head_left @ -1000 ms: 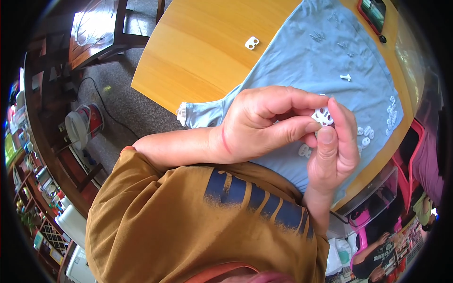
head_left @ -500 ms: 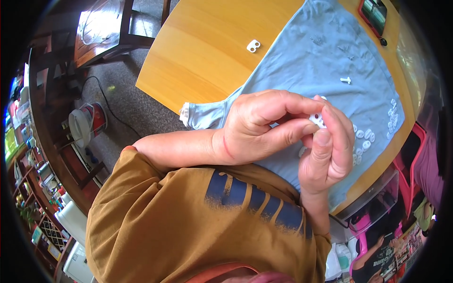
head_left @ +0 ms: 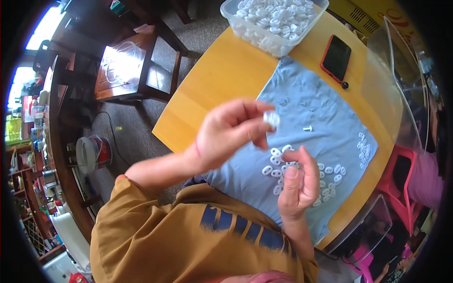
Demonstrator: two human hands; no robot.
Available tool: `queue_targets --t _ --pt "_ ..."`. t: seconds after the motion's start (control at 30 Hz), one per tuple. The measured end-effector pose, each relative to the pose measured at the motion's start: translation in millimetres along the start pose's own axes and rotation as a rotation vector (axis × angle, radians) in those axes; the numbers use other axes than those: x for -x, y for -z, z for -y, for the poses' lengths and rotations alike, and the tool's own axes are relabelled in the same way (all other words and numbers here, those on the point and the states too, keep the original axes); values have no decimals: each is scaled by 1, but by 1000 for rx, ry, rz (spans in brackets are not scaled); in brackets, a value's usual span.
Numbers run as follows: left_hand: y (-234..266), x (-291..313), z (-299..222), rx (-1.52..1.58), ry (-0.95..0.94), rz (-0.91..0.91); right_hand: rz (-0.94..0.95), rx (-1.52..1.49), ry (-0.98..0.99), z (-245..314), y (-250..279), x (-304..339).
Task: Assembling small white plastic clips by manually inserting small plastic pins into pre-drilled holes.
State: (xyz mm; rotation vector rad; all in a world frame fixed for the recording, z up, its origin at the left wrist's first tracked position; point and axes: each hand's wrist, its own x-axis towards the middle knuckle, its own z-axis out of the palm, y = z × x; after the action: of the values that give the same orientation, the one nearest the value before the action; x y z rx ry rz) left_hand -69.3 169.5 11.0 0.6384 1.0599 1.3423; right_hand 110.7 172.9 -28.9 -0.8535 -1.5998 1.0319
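White plastic piece [head_left: 271,120], a blur, pinched in my left grip [head_left: 224,132] over the pale-blue fabric cloth [head_left: 325,113]; a slack pinch could drop it among the white plastic two-holed ovals [head_left: 276,173] by my right grip [head_left: 302,186], spread, holding nothing I can see; yellow wooden counter [head_left: 212,70] underneath, speckled grey floor [head_left: 141,123] and brown wooden stool [head_left: 104,85] beyond

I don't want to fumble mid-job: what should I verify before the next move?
1. Left hand grips the white rounded plastic piece: ok.
2. That piece's orientation readable: cannot tell, it is blurred.
3. Right hand open, not pinching: ok.
4. Right hand off the loose white oval plastic pieces: cannot tell.
5. White T-shaped plastic piece on the light-blue fabric, clear of both hands: ok.
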Motion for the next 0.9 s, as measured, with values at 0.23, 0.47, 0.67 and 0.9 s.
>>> queue_targets --t 0.23,0.47,0.67,0.9 --pt "-12 -110 -67 -207 -530 -129 113 0 217 11 0 -9" --pt "-33 -136 -67 -744 -874 -342 173 -73 311 8 -3 -9" --pt "-26 -73 17 -1342 -1044 412 209 -126 354 4 -6 -4" --pt "-39 -63 37 -1284 -902 631 307 -198 338 12 -11 14"
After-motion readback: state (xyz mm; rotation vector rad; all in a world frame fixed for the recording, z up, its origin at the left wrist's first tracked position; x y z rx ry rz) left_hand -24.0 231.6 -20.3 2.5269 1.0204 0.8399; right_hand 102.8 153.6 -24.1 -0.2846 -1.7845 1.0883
